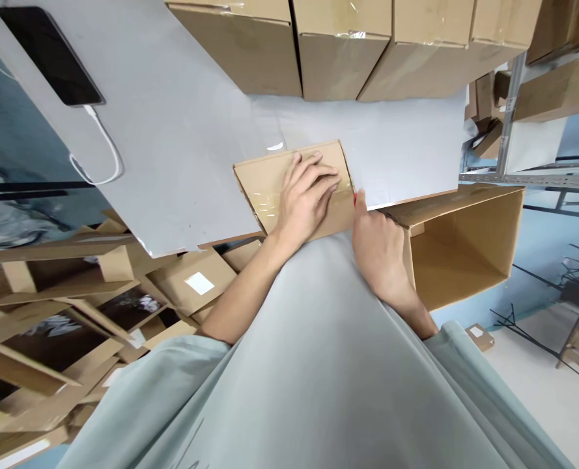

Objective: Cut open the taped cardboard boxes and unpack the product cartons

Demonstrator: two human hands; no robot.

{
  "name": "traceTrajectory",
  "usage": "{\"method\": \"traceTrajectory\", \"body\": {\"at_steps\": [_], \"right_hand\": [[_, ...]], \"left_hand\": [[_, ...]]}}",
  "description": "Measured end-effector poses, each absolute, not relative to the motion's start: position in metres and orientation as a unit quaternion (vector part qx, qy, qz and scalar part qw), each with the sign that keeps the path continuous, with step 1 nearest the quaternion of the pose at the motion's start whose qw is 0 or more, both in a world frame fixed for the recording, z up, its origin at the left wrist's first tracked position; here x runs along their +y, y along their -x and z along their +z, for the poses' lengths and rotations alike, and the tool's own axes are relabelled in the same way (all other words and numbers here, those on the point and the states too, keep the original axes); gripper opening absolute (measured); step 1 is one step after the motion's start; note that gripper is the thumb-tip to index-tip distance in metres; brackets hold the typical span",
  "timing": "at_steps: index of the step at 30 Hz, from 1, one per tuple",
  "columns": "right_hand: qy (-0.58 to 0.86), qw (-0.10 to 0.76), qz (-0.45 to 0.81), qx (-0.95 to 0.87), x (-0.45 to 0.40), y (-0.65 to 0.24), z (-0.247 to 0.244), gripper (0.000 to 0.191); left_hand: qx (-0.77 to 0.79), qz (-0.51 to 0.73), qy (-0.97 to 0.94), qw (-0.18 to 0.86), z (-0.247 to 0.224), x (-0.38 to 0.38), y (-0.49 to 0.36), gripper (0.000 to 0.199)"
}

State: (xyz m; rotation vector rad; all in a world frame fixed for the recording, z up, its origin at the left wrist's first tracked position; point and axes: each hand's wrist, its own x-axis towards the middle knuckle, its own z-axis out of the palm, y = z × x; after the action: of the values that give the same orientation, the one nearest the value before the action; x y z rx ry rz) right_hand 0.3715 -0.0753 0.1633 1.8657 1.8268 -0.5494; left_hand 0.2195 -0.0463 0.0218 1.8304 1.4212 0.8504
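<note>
A small cardboard box [313,166] with clear tape across it lies at the table's near edge, against my shirt. My left hand [303,195] rests on its upper face, fingers stretched out and a little apart, pressing on it without grasping. At the box's right edge, my right hand [380,247] is closed with its index finger extended forward. A bit of a small red tool [355,198] shows beside that finger, touching or very near the box edge. The rest of the tool is hidden by the hand, so its kind cannot be made out.
Several taped cardboard boxes [345,58] stand in a row along the table's [172,163] far side. A phone [49,55] with a white cable lies at the left. An open carton [465,254] is at the right; more open cartons [88,293] crowd the lower left. Metal shelving [507,117] stands right.
</note>
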Motion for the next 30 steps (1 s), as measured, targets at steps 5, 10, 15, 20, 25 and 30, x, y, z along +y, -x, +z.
{"method": "traceTrajectory", "body": {"at_steps": [5, 10, 15, 20, 25, 30], "right_hand": [[-0.688, 0.275, -0.219, 0.635, -0.111, -0.387, 0.176, 0.060], [-0.740, 0.137, -0.190, 0.631, -0.118, -0.427, 0.182, 0.057], [-0.779, -0.084, -0.207, 0.586, -0.048, -0.487, 0.063, 0.053], [-0.806, -0.080, -0.320, 0.491, 0.022, -0.512, -0.076, 0.047], [-0.800, -0.128, -0.320, 0.492, 0.024, -0.513, -0.078, 0.048], [-0.558, -0.197, -0.511, 0.624, -0.007, -0.484, -0.005, 0.057]], "left_hand": [[0.533, 0.330, -0.705, 0.331, 0.024, -0.048, -0.222, 0.028], [0.578, 0.356, -0.672, 0.295, 0.042, -0.070, -0.190, 0.030], [0.687, 0.373, -0.583, 0.220, 0.048, -0.107, -0.139, 0.063], [0.715, 0.382, -0.495, 0.312, 0.023, -0.124, -0.125, 0.073], [0.743, 0.399, -0.434, 0.317, 0.014, -0.128, -0.140, 0.077], [0.769, 0.397, -0.418, 0.274, 0.012, -0.131, -0.154, 0.073]]}}
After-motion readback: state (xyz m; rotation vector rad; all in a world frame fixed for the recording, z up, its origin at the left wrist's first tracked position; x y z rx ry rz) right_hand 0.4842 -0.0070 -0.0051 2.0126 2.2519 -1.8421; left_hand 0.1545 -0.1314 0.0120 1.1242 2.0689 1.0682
